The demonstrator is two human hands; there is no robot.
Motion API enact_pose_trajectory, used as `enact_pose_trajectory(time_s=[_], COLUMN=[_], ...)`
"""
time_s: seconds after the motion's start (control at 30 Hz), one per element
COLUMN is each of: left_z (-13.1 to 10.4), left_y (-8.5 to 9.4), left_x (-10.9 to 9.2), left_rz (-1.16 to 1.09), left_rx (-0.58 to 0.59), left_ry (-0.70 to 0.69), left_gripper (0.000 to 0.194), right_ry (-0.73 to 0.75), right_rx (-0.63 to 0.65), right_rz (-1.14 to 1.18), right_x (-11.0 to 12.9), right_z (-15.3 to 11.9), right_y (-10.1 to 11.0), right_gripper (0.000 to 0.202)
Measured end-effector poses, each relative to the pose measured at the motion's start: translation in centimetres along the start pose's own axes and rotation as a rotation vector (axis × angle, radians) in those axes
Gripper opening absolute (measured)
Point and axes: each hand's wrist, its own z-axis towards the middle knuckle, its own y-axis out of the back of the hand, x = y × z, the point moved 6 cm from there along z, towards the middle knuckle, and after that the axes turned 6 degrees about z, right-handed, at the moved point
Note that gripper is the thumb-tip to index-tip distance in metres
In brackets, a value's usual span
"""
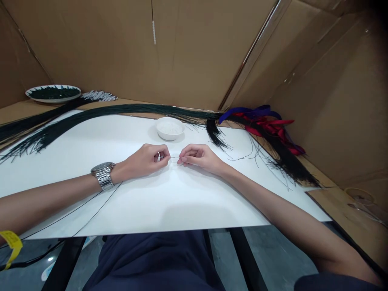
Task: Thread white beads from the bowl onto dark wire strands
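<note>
Both hands meet over the middle of the white board, a small gap between their fingertips. A thin dark cord spans that gap. My left hand, below a silver wristwatch, pinches the cord between thumb and fingers. On the other side my right hand pinches the cord's other visible part, its fingers curled. Two dark strands run from under the left wrist to the board's front edge. Just behind the hands stands a small white bowl with tiny whitish pieces inside.
Long dark cord bundles lie along the back of the white board. At back left are a plate of dark green pieces and white beaded ends. Red ribbon and purple ribbon lie at right, beside cardboard walls.
</note>
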Motion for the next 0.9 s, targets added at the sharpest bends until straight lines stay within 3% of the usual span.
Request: enact_pose_trajectory(time_s=[0.9], left_z=[-0.03], left_y=[0.05], left_x=[-0.55], left_rz=[0.013], left_rx=[0.028], left_ry=[-0.035], left_gripper=[0.012], right_ry=[0.015], right_rx=[0.042], right_rz=[-0.089], right_x=[-0.21], right_z=[-0.38], right_y=[-0.04], right_gripper=[0.022])
